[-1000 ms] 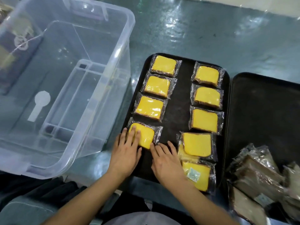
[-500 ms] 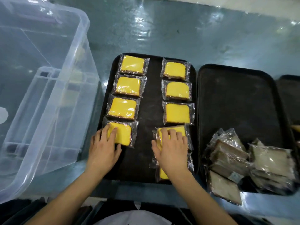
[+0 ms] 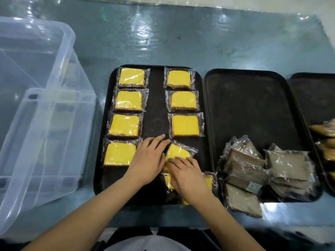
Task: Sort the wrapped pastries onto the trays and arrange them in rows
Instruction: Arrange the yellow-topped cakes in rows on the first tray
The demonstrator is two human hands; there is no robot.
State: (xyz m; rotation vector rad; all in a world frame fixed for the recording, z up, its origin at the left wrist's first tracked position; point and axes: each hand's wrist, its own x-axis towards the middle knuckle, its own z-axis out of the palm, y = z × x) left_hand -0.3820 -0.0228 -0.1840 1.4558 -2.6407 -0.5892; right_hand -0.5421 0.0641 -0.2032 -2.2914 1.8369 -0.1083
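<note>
A black tray (image 3: 155, 98) holds yellow wrapped pastries in two columns, several on the left and three in line on the right. Below those three a tilted yellow pastry (image 3: 178, 151) lies askew. My left hand (image 3: 148, 160) lies flat with straight fingers touching its left edge. My right hand (image 3: 186, 175) rests on its near edge and covers another yellow pastry (image 3: 208, 179) at the tray's near right corner. The near-left pastry (image 3: 119, 153) lies free beside my left hand.
A second black tray (image 3: 253, 109) to the right carries a heap of brown wrapped pastries (image 3: 253, 171) at its near end. A third tray (image 3: 315, 98) with more pastries shows at the right edge. A large clear plastic bin (image 3: 41, 113) stands at the left.
My left hand left the near-left pastry and moved right to the tilted one. My right hand slid back toward me, and that pastry now sits turned at an angle.
</note>
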